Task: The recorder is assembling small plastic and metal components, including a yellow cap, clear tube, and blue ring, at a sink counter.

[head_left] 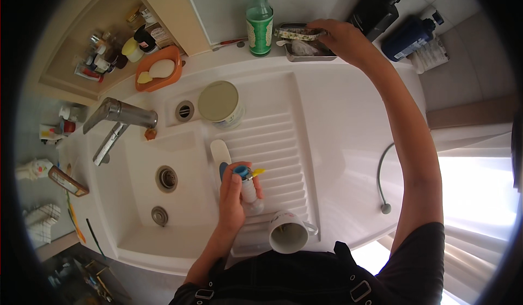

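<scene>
My left hand [232,198] is closed around a small clear plastic bottle [249,191] with a blue ring at its mouth. A small yellow piece [258,172] sticks out beside that mouth. Beneath these fingers, a spatula-like tool with a white blade [220,151] and blue-grey handle lies on the ridged drainboard [272,158]. My right arm stretches to the back ledge, where my right hand [344,39] has its fingers closed on a patterned band [298,33] over a metal tray [311,59]. A whitish crumpled item [303,47] lies in that tray.
A round lidded tub [219,102] and a white mug [289,234] stand on the drainboard. The sink basin [136,163] and faucet [128,114] are to the left. Along the back are an orange soap dish [173,59], a green bottle [260,28] and dark pump bottles [408,38].
</scene>
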`<control>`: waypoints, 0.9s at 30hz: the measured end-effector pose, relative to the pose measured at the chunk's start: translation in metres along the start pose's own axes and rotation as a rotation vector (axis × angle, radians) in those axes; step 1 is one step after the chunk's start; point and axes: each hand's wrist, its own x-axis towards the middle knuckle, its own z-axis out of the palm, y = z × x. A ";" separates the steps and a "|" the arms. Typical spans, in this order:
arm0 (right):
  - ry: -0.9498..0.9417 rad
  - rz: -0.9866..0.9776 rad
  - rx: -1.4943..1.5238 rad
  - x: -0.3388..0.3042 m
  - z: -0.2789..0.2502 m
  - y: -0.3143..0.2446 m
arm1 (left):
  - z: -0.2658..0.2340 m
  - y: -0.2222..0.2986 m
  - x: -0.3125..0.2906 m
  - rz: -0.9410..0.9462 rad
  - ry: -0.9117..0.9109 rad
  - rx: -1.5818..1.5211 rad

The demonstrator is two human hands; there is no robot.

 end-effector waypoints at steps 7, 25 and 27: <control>0.364 -0.242 -0.032 -0.056 -0.005 -0.018 | 0.004 0.009 -0.009 0.007 -0.005 -0.017; 0.122 -0.128 0.882 -0.241 0.022 -0.185 | 0.032 0.061 -0.049 0.167 -0.267 -0.053; 0.135 -0.134 0.873 -0.251 0.019 -0.190 | 0.036 0.067 -0.059 0.152 -0.288 -0.110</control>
